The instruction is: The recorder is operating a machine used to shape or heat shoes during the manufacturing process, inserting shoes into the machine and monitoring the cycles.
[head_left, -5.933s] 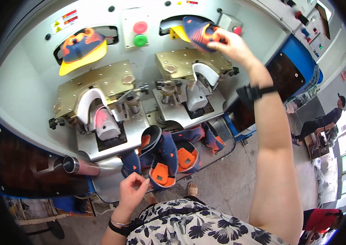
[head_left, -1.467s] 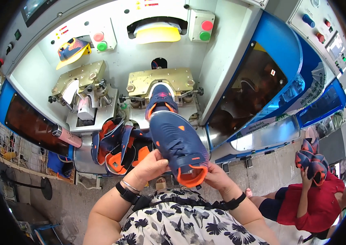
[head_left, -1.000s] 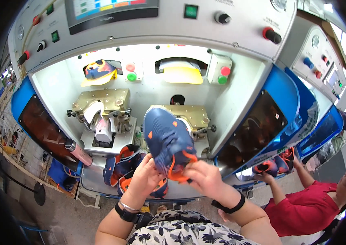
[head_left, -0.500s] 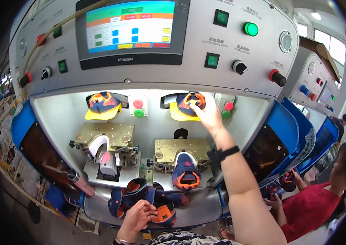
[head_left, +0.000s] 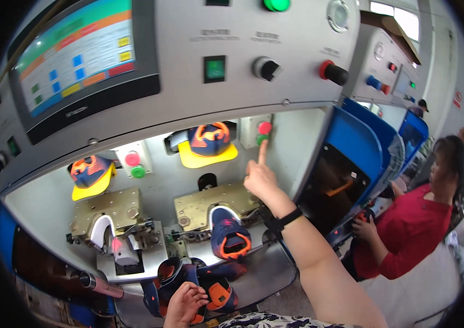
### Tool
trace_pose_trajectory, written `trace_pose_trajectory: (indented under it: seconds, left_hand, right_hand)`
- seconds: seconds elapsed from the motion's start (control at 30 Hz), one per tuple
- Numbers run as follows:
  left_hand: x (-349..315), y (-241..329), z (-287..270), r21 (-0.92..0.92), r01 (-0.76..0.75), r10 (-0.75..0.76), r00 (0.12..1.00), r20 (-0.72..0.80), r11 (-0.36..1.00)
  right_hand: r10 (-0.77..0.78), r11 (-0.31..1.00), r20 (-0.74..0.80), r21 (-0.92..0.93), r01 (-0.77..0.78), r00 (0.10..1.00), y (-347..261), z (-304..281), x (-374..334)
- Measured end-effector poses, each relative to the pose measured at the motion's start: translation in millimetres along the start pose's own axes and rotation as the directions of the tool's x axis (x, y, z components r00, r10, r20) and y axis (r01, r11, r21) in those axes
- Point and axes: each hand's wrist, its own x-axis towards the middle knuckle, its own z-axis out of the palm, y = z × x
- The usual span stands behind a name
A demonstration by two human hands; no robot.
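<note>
Half a second back the right hand point(head_left: 261, 177) was at the shoe on the right yellow pad; now it has shifted to the pair of round buttons point(head_left: 263, 133) beside it — forefinger out, tip on the green one under the red, holding nothing. Down low, the left hand point(head_left: 184, 302) rests loosely on the heap of dark blue and orange shoes point(head_left: 216, 292). Two shoes sit on yellow pads point(head_left: 208, 157) — a third point(head_left: 228, 238) stands in the right clamp. Another person in red point(head_left: 412, 229) sits at the right.
</note>
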Motion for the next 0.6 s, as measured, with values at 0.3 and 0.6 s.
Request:
trace_pose_trajectory:
  seconds: [0.3, 0.6]
  left_hand:
    - [-24, -35, 75, 0.279, -0.157, 0.075, 0.956, 0.283, 0.947]
    - [-26, -83, 52, 0.083, 0.148, -0.153, 0.986, 0.069, 0.986]
  right_hand:
    - [-0.256, 0.878, -0.242, 0.346, 0.33, 0.936, 14, -31, -71]
    - [-0.439, 0.7, 0.372, 0.712, 0.052, 0.818, 57, -72, -304]
